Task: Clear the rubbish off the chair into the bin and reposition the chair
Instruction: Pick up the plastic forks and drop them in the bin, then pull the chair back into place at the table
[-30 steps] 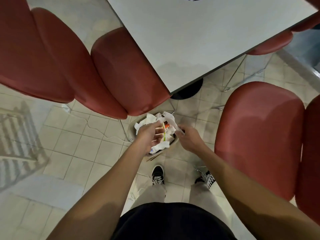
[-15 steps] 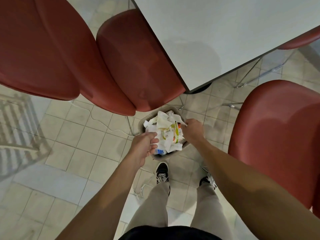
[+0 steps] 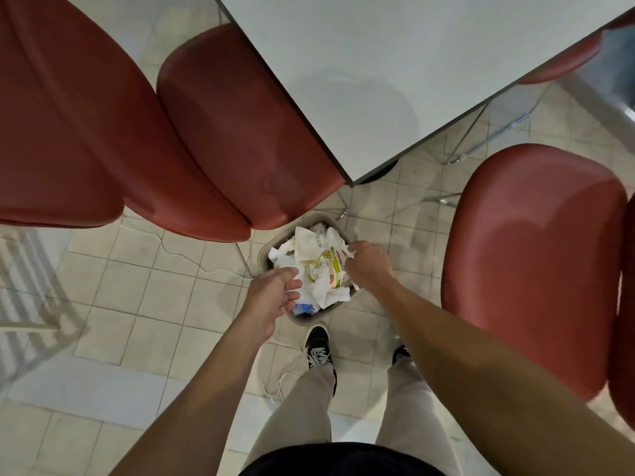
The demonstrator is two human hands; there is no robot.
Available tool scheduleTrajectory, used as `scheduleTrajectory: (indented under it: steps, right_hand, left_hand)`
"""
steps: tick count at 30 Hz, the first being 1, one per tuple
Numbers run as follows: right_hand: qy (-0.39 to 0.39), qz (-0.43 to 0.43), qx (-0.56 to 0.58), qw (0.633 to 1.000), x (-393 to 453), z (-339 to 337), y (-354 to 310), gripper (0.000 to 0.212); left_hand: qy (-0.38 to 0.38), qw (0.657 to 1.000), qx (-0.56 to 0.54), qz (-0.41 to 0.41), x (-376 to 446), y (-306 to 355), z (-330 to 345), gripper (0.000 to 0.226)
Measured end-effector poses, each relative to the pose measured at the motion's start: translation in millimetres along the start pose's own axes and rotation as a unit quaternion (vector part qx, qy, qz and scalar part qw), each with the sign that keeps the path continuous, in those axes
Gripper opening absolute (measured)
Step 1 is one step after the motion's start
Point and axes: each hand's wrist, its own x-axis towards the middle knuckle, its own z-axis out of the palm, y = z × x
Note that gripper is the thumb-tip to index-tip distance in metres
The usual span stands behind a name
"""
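White rubbish (image 3: 318, 269) pressed by right hand (image 3: 369, 266); left hand (image 3: 275, 297) half-curled.

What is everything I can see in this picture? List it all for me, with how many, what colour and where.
Table: one, white top, upper middle.
Chairs: five red ones at least partly in view; two overlapping shells at left, one tucked under the table, one at right, one partly hidden behind the table. A red edge at far right may be another.
Bin: one, grey-brown, on the floor below the table corner.
Rubbish: white paper and wrappers, heaped in the bin.
Cable: one, white, across the floor tiles.
Floor: pale tiles.
Shoes: two, black with white laces.
Left hand: fingers loosely open, at the bin's near edge.
Right hand: closed on the rubbish.
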Motion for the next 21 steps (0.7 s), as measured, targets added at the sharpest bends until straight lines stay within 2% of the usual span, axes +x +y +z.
scheduleTrajectory:
  steps: [5,10,21]
  right_hand:
    - [0.019,-0.016,0.021,0.999,-19,-10,12,0.046]
    - [0.034,-0.024,0.062,0.997,-46,-24,27,0.039]
    - [0.080,-0.038,0.094,0.992,-120,-71,88,0.035]
  left_hand:
    - [-0.022,0.999,0.023,0.021,-10,4,14,0.012]
    - [-0.036,0.996,0.072,0.039,-19,4,31,0.008]
    - [-0.130,0.966,0.189,0.116,-79,-7,87,0.008]
